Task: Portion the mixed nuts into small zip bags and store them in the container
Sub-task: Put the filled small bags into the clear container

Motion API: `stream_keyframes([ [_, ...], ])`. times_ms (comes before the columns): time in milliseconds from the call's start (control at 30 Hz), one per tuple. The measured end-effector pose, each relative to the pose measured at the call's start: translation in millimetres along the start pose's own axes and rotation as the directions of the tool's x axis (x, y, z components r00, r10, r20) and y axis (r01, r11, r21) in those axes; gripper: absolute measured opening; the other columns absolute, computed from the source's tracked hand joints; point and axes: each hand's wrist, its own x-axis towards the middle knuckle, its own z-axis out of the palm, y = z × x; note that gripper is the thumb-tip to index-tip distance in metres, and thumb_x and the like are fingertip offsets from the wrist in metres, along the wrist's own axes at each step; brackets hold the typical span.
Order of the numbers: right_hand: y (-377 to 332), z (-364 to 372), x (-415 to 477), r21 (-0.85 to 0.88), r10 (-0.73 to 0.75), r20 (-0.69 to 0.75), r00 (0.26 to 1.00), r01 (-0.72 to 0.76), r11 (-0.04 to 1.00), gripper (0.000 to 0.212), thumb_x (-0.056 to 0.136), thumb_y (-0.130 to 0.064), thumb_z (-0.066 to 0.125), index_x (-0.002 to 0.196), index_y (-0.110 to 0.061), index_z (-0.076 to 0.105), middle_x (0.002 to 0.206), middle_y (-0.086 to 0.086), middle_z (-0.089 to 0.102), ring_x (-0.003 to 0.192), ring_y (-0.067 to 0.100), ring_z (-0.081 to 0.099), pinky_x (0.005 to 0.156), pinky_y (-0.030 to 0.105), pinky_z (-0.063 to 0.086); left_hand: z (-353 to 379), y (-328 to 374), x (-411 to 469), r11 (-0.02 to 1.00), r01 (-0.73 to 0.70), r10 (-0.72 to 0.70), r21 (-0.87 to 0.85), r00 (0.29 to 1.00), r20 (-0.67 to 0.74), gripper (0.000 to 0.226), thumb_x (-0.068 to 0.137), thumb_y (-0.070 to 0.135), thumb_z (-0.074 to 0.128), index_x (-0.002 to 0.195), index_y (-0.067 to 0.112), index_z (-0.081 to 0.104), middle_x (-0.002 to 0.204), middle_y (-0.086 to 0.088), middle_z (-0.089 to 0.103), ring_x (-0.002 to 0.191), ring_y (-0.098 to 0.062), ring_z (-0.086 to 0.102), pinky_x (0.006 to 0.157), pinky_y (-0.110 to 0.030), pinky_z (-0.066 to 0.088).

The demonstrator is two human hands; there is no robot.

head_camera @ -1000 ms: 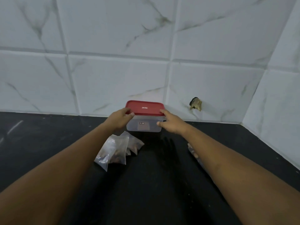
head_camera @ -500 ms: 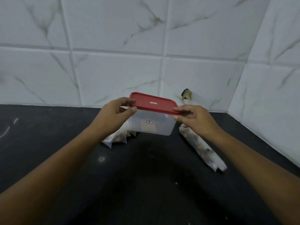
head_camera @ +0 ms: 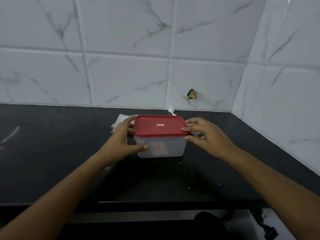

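A clear plastic container (head_camera: 173,149) with a red lid (head_camera: 160,126) stands on the black counter (head_camera: 52,153), with the lid on. My left hand (head_camera: 124,141) grips its left side, thumb on the front wall and fingers at the lid's left edge. My right hand (head_camera: 206,135) holds the lid's right edge, fingers curled around it. Behind my left hand lie small zip bags (head_camera: 121,119), mostly hidden. The large nut bag is out of sight behind the container and my right hand.
White marble tiles form the back wall and the right wall, meeting in a corner at the right. A small hole (head_camera: 191,94) marks the back wall. A white object (head_camera: 171,111) pokes up behind the container. The counter's front edge (head_camera: 155,204) runs below my arms.
The container has come from the back wall toward me and now rests on the counter in the middle. My view has pulled back, and the large nut bag has gone out of sight.
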Motion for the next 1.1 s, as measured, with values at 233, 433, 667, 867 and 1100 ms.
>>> stream_keyframes([
  [233,1,4,3,-0.082,-0.103,0.015,0.995,0.104,0.991,0.035,0.100,-0.038,0.068,0.130,-0.021,0.071,0.137,-0.009,0.068,0.136,0.007,0.054,0.114,0.039,0.047,13,-10,22,0.989,0.054,-0.047,-0.137,0.997,0.053,0.145,0.054,0.057,0.097,0.160,0.047,0.000,0.152,0.016,0.028,0.135,-0.008,0.044,0.113,-0.037,0.045],
  [433,11,-3,0,-0.039,-0.171,0.040,0.984,0.173,0.984,0.034,0.101,-0.036,0.065,0.130,-0.018,0.070,0.140,-0.007,0.067,0.136,0.006,0.056,0.112,0.038,0.050,20,-22,28,0.965,0.122,-0.092,-0.231,0.986,0.139,0.142,0.064,0.037,0.094,0.160,0.046,-0.011,0.152,0.024,0.033,0.139,-0.007,0.042,0.104,-0.016,0.042],
  [667,19,0,2,-0.089,-0.247,0.050,0.968,0.251,0.964,0.045,0.105,-0.046,0.049,0.133,-0.015,0.066,0.140,-0.003,0.067,0.136,0.009,0.057,0.107,0.038,0.054,20,-28,37,0.983,0.020,0.017,-0.181,0.979,0.201,0.123,0.066,0.038,0.096,0.158,0.047,0.016,0.156,0.016,0.040,0.142,-0.001,0.043,0.119,-0.038,0.040],
  [867,24,-1,4,-0.143,-0.352,-0.007,0.936,0.348,0.927,0.044,0.107,-0.043,0.049,0.130,-0.013,0.069,0.132,0.001,0.071,0.124,0.015,0.066,0.098,0.036,0.058,25,-37,36,0.994,0.019,-0.001,-0.105,0.987,0.163,0.123,0.060,0.057,0.096,0.153,0.059,0.015,0.158,0.022,0.034,0.145,0.001,0.038,0.119,-0.035,0.038],
  [1100,15,-15,40,-0.052,-0.323,-0.132,0.937,0.319,0.946,0.034,0.107,-0.037,0.052,0.107,-0.012,0.073,0.090,-0.002,0.073,0.075,0.016,0.067,0.067,0.036,0.051,31,-31,36,0.998,-0.002,0.013,-0.064,0.987,0.162,0.110,0.070,0.031,0.092,0.131,0.067,0.008,0.114,0.068,0.033,0.118,0.035,0.037,0.091,0.006,0.034],
])
